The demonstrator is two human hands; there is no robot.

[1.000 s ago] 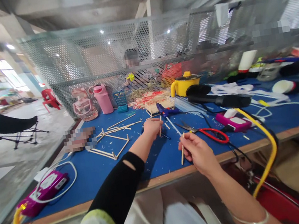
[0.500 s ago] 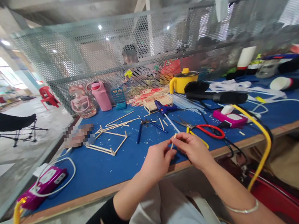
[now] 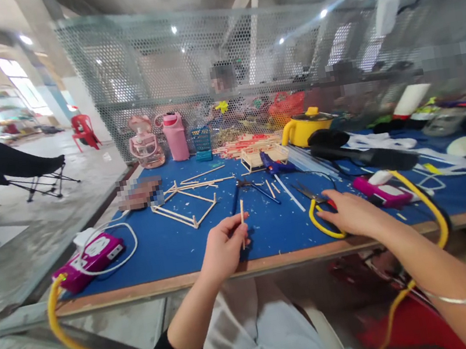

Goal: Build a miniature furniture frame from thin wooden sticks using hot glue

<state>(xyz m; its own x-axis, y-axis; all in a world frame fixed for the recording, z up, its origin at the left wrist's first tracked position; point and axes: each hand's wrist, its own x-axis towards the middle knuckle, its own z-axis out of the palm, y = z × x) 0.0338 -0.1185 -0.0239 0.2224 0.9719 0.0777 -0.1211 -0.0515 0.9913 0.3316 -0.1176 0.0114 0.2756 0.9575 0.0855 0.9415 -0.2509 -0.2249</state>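
My left hand [image 3: 225, 245] pinches a short, thin wooden stick [image 3: 242, 215] upright between thumb and fingers, just above the table's front edge. On the right, my right hand [image 3: 348, 210] has its fingers and thumb around the handles of a pair of scissors [image 3: 311, 200]. One handle loop is yellow; the red one is mostly covered by the hand. Left of the scissors lie blue-handled pliers [image 3: 244, 184], partly behind my left hand. A frame of glued sticks [image 3: 173, 218] with short uprights rests on the blue tabletop [image 3: 139, 254].
Behind the pliers are a blue glue gun [image 3: 276, 165] and a small stick structure [image 3: 253, 161]. A yellow pot [image 3: 306, 130], pink bottle [image 3: 175, 137] and clear jug [image 3: 147, 150] stand along the mesh screen [image 3: 181, 70]. Purple power strips [image 3: 95, 255] with cables lie at both sides.
My right hand has left the stick and moved right onto the scissors, whose yellow handle now shows more. My left hand keeps the stick. The view has shifted slightly.
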